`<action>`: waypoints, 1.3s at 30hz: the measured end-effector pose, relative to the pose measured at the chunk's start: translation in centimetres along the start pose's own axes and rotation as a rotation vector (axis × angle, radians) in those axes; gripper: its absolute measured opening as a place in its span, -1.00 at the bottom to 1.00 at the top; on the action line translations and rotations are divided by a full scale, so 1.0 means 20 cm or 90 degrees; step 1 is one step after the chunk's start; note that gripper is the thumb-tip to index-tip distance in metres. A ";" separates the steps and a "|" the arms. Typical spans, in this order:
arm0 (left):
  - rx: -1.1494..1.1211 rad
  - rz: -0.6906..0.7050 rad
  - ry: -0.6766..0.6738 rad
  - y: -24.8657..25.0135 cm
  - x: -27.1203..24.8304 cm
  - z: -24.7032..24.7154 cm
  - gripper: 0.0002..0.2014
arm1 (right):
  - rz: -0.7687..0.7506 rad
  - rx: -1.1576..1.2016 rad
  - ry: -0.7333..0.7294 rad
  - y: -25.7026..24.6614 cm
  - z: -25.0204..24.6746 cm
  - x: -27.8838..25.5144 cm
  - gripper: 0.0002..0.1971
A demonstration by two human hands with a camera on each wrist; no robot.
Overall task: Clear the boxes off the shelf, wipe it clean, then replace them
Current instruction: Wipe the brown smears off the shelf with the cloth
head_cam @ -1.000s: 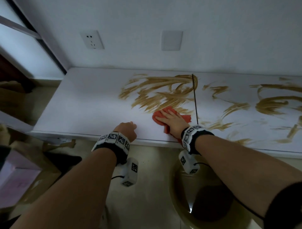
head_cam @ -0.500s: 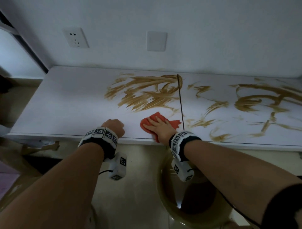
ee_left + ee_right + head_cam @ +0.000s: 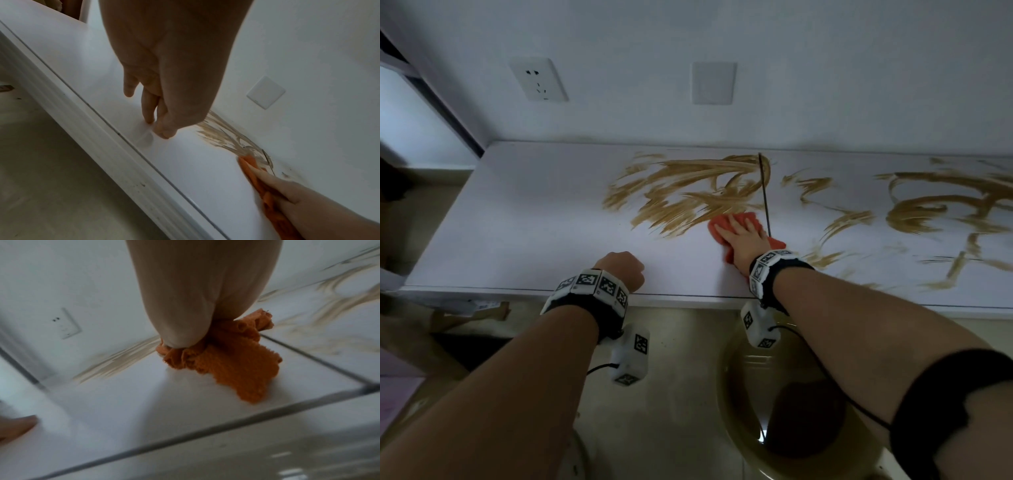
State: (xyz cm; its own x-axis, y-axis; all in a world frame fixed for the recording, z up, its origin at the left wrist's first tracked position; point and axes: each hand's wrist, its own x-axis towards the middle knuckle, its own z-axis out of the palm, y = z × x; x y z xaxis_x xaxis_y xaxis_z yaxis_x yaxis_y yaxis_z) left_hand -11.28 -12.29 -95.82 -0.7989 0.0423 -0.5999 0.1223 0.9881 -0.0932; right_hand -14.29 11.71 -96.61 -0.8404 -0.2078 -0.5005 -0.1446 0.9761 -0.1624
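Note:
The white shelf (image 3: 534, 222) carries no boxes; brown smears (image 3: 688, 192) streak its middle and right part. My right hand (image 3: 739, 229) lies flat with straight fingers on an orange cloth (image 3: 776, 244), pressing it to the shelf at the smears' near edge, just left of a dark seam (image 3: 764, 192). The right wrist view shows the cloth (image 3: 242, 369) bunched under the palm (image 3: 195, 305). My left hand (image 3: 621, 269) rests as a fist near the shelf's front edge, holding nothing. In the left wrist view its curled fingertips (image 3: 162, 126) touch the shelf, with the cloth (image 3: 251, 164) further along.
A wall socket (image 3: 538, 79) and a blank plate (image 3: 713, 83) sit on the wall behind the shelf. On the floor below my right arm stands a yellowish basin (image 3: 739, 428). Cardboard (image 3: 448, 318) lies under the shelf's left end.
My right hand drew the cloth toward the front edge, then pushed it back up to the smears. The left fist has stayed in place on the shelf.

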 end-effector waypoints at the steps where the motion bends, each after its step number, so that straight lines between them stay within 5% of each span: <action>1: 0.006 0.003 0.002 0.00 0.00 0.00 -0.58 | 0.025 0.017 0.006 0.04 0.00 -0.02 -0.32; 7: 0.009 -0.001 0.003 0.02 -0.02 -0.01 -0.59 | 0.080 0.004 0.041 0.10 0.12 -0.11 -0.31; 14: -0.014 -0.011 -0.010 0.03 -0.05 -0.01 -0.61 | -0.131 -0.082 -0.006 -0.15 0.18 -0.08 -0.30; 19: 0.000 0.005 -0.013 0.02 -0.06 -0.01 -0.55 | -0.193 -0.113 -0.007 -0.17 0.12 0.03 -0.34; 30: 0.011 0.030 -0.034 -0.01 -0.07 -0.06 -0.54 | 0.009 -0.047 0.020 0.04 0.08 0.00 -0.34; 36: -0.031 0.032 -0.018 0.01 -0.14 -0.05 -0.49 | -0.134 -0.128 -0.038 -0.19 0.12 -0.05 -0.20; 39: -0.087 0.038 0.000 -0.02 -0.15 -0.03 -0.44 | -0.205 -0.145 -0.082 -0.35 0.13 -0.04 -0.30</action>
State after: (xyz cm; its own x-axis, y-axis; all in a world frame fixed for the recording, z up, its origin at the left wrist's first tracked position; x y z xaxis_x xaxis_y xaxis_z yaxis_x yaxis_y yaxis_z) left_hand -9.24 -12.68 -93.44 -0.7924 0.1014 -0.6015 0.0878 0.9948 0.0520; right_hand -11.31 4.90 -97.31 -0.6626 -0.4974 -0.5599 -0.5135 0.8459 -0.1438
